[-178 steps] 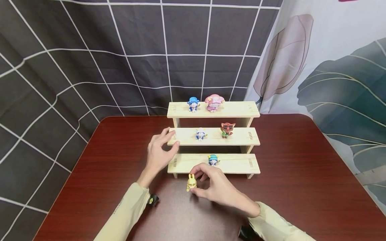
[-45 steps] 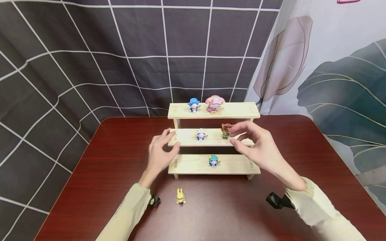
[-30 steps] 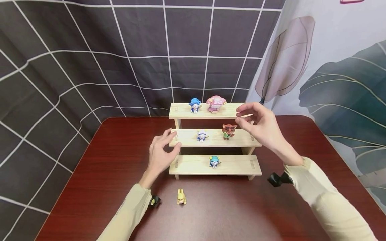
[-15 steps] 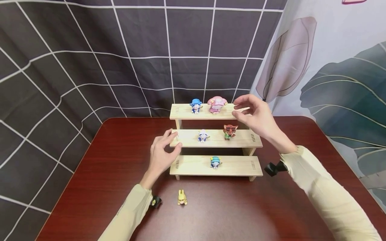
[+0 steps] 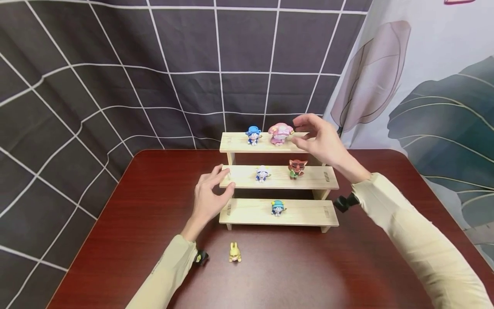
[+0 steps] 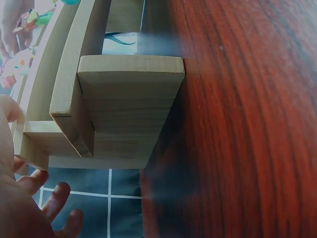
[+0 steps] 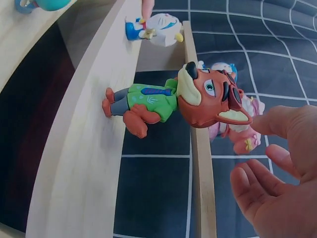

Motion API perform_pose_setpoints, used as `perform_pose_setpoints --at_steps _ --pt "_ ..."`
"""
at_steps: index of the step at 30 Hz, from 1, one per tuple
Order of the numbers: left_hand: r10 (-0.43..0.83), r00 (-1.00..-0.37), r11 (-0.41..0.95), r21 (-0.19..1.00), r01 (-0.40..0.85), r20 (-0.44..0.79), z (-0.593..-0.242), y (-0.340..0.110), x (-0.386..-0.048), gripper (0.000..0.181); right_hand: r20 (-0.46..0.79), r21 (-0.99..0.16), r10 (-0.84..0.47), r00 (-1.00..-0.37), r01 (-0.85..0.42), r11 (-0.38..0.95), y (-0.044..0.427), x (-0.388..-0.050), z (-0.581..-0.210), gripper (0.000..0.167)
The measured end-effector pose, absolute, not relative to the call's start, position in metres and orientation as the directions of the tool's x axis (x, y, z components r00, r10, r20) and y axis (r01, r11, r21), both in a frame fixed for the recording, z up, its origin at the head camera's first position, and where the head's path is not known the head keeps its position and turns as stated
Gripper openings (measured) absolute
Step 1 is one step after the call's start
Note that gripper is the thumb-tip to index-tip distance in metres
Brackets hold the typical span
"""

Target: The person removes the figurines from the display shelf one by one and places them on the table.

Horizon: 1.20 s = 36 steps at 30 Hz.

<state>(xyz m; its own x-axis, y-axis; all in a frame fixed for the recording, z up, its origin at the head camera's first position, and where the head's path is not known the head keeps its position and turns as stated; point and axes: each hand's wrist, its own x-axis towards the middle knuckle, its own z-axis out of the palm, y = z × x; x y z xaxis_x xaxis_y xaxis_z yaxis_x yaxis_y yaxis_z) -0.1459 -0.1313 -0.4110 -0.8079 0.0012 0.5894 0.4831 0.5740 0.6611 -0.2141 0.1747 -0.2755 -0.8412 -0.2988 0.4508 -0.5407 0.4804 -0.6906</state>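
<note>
Head view: the right hand (image 5: 322, 139) forms a loose C, its thumb and fingers parted and grasping nothing, just beside the pink figure (image 5: 280, 136), a rounded, smooth toy. Whether a fingertip touches it, I cannot tell. That toy sits on the top board of the stand (image 5: 247, 211), three stepped tiers of pale, planed wood. Past it from this hand sits the small, round-headed blue figure (image 5: 253, 135). Below the same hand, the fox (image 5: 296, 169) stands upright on the middle board. The left hand (image 5: 210, 195) pinches that board's near end; the white figure (image 5: 262, 174) sits between it and the fox. Lower, on the bottom board, is the teal figure (image 5: 278, 208). Below the left hand, near its wrist, the long-eared yellow rabbit (image 5: 234, 253) lies on the glossy red-brown table (image 5: 154, 206). Creased dark cloth (image 5: 247, 43) with white grid lines hangs beyond both hands.

Left wrist view: fingers bend about a square-cut board end. Beside them is a thick, tapering side panel, fine-grained; farther off, the tabletop shows dark streaks.

Right wrist view: bent fingers with nothing between them, close to the fox's big, smooth head, pointed ears and green shirt. The pink figure, yellow-bowed, is partly hidden behind that head.
</note>
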Motion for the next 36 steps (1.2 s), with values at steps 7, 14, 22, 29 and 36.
perform_pose_setpoints --at_steps 7,14,22,29,36 --pt "0.001 -0.812 0.573 0.665 0.479 0.584 -0.411 -0.131 -0.146 0.041 0.433 -0.676 -0.345 -0.832 -0.554 0.486 0.172 -0.220 -0.276 0.041" --pt "-0.004 -0.804 0.575 0.659 0.485 0.594 -0.413 -0.131 -0.147 0.041 0.406 -0.665 -0.374 -0.834 -0.551 0.505 0.168 -0.224 -0.275 0.044" --pt "0.000 -0.817 0.574 0.669 0.472 0.577 -0.411 -0.131 -0.146 0.041 0.409 -0.636 -0.418 -0.811 -0.582 0.507 0.167 -0.228 -0.275 0.045" --pt "0.000 -0.816 0.578 0.666 0.471 0.577 -0.410 -0.131 -0.145 0.040 0.411 -0.627 -0.451 -0.792 -0.605 0.491 0.165 -0.233 -0.277 0.045" --pt "0.001 -0.813 0.575 0.665 0.477 0.582 -0.410 -0.130 -0.145 0.040 0.401 -0.620 -0.462 -0.791 -0.605 0.499 0.165 -0.234 -0.276 0.048"
